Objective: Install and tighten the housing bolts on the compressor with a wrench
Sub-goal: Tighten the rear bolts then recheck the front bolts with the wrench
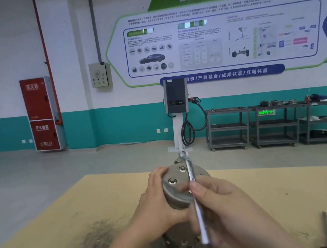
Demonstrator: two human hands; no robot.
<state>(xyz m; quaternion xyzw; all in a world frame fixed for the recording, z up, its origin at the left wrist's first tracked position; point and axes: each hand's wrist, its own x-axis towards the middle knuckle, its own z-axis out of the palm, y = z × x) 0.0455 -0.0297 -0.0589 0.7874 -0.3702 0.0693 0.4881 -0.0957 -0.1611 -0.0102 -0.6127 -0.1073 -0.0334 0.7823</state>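
Across compressor — wrench in right grip

Automotive training workshop: car poster, charging post, parts carts.

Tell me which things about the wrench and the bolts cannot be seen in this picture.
- Head view: wrench tip is blurred, so its grip on a bolt is unclear.
- Right hand covers part of the compressor face.
- Compressor base is cut off by the bottom edge.
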